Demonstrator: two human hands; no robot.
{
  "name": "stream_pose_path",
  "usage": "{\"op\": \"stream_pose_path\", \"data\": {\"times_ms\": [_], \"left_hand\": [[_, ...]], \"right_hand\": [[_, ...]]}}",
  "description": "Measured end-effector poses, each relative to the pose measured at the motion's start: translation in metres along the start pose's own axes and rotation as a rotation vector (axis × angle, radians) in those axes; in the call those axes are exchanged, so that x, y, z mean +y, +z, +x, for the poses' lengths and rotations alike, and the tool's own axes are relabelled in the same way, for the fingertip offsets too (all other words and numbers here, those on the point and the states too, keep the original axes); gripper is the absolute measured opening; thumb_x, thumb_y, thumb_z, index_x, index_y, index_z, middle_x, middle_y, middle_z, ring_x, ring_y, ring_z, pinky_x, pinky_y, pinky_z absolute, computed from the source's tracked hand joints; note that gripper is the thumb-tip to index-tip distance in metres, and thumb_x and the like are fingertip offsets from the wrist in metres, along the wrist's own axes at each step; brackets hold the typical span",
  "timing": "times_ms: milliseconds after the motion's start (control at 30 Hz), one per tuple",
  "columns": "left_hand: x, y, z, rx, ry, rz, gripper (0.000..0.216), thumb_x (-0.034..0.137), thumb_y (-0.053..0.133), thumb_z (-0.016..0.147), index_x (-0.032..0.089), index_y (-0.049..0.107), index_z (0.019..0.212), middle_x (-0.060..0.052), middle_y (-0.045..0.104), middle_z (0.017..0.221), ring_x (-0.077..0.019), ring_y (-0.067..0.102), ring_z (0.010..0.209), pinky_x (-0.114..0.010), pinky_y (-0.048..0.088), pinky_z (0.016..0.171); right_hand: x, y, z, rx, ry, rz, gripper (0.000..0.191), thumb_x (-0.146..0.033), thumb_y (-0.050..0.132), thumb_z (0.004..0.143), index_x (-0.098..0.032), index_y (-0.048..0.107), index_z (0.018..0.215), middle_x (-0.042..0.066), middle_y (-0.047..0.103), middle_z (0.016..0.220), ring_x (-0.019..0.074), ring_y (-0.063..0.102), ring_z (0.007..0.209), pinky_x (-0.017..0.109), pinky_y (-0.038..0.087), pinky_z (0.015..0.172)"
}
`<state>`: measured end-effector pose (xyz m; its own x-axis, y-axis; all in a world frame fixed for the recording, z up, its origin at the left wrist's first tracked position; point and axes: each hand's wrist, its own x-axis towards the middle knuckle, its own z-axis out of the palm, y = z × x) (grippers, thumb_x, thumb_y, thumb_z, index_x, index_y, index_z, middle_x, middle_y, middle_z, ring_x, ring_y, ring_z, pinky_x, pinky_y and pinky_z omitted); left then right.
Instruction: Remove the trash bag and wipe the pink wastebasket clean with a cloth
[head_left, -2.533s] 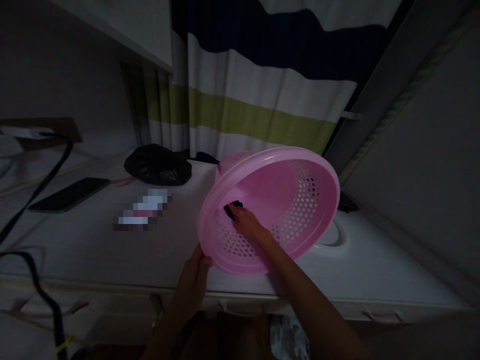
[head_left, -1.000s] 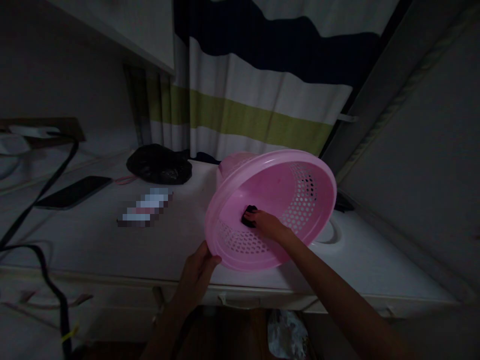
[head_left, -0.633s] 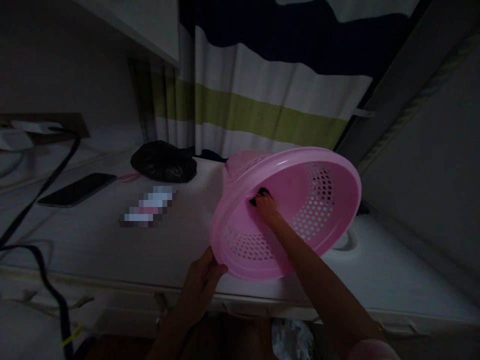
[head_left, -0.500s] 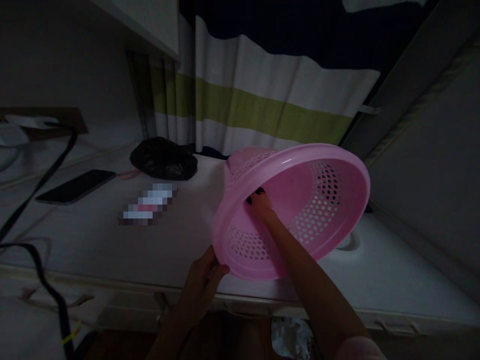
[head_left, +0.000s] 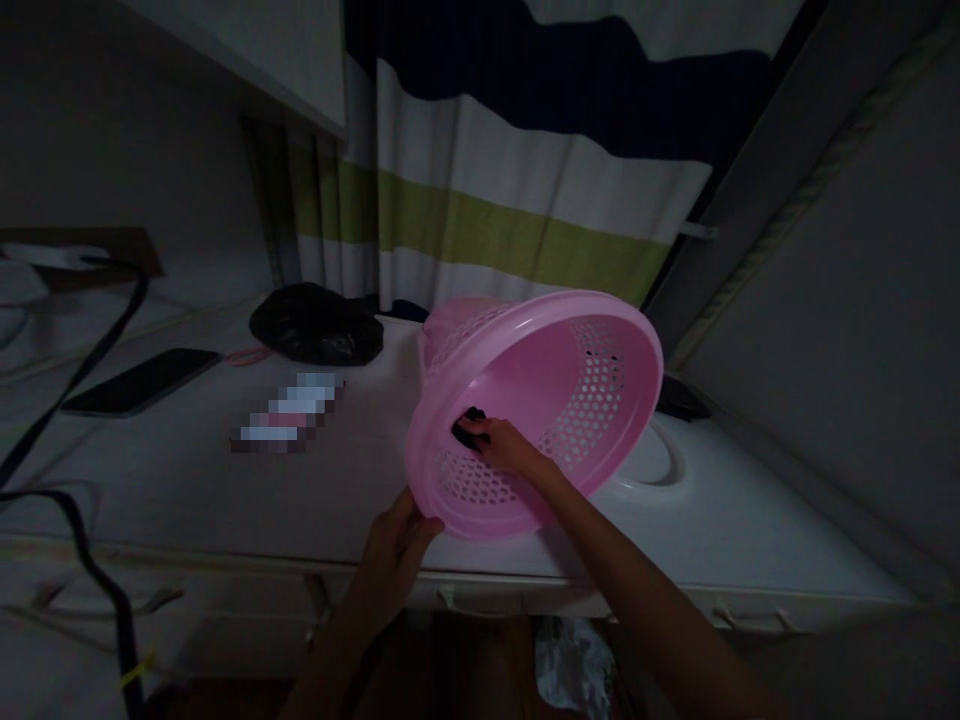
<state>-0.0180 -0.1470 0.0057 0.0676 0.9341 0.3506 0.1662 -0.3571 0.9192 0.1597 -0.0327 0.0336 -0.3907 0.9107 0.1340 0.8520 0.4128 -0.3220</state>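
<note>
A pink plastic basket with perforated sides lies tilted on the white desktop, its mouth facing me. My left hand grips the basket's rim at the lower left, thumb on the near side. Inside the basket, my right hand is closed on a black cloth, pressed against the inner left wall. Only part of the cloth shows, and its exact kind is unclear in the dim light.
On the left of the white desk lie a dark phone, a blurred-out flat object and a black plastic bag. A white ring-shaped object and a dark item are behind the basket. A striped curtain hangs behind.
My right hand has moved left and toward the basket's mouth with the black cloth. The basket has shifted left and turned slightly, uncovering more of the things at its right.
</note>
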Motion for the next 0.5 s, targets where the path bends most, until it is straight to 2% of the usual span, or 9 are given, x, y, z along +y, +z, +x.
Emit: {"op": "stream_pose_path", "data": {"times_ms": [167, 333, 500], "left_hand": [[-0.003, -0.002, 0.001, -0.046, 0.023, 0.016, 0.031, 0.033, 0.043, 0.078, 0.014, 0.054, 0.099, 0.002, 0.056, 0.059, -0.0138, 0.055, 0.064, -0.021, 0.044, 0.058], [-0.002, -0.003, 0.002, -0.084, 0.03, 0.02, 0.025, 0.033, 0.043, 0.078, 0.014, 0.056, 0.09, -0.001, 0.06, 0.067, -0.0135, 0.055, 0.065, -0.021, 0.043, 0.059], [0.001, 0.0, 0.001, 0.005, -0.029, -0.027, 0.025, 0.032, 0.047, 0.075, 0.014, 0.056, 0.09, -0.002, 0.061, 0.068, -0.0145, 0.056, 0.068, -0.023, 0.044, 0.062]], "right_hand": [[0.024, -0.009, -0.004, -0.007, 0.021, -0.137, 0.033, -0.021, 0.048, 0.08, -0.025, 0.057, 0.112, 0.003, 0.061, 0.112, 0.0179, 0.054, 0.104, 0.03, 0.038, 0.091], [0.037, -0.016, 0.017, 0.105, 0.142, -0.415, 0.035, -0.012, 0.039, 0.082, -0.015, 0.058, 0.111, 0.007, 0.057, 0.117, 0.02, 0.037, 0.12, 0.033, 0.027, 0.1], [0.043, -0.016, 0.045, 0.176, 0.251, -0.523, 0.037, -0.007, 0.036, 0.08, -0.007, 0.054, 0.113, 0.011, 0.05, 0.124, 0.0223, 0.026, 0.126, 0.038, 0.016, 0.104]]}}
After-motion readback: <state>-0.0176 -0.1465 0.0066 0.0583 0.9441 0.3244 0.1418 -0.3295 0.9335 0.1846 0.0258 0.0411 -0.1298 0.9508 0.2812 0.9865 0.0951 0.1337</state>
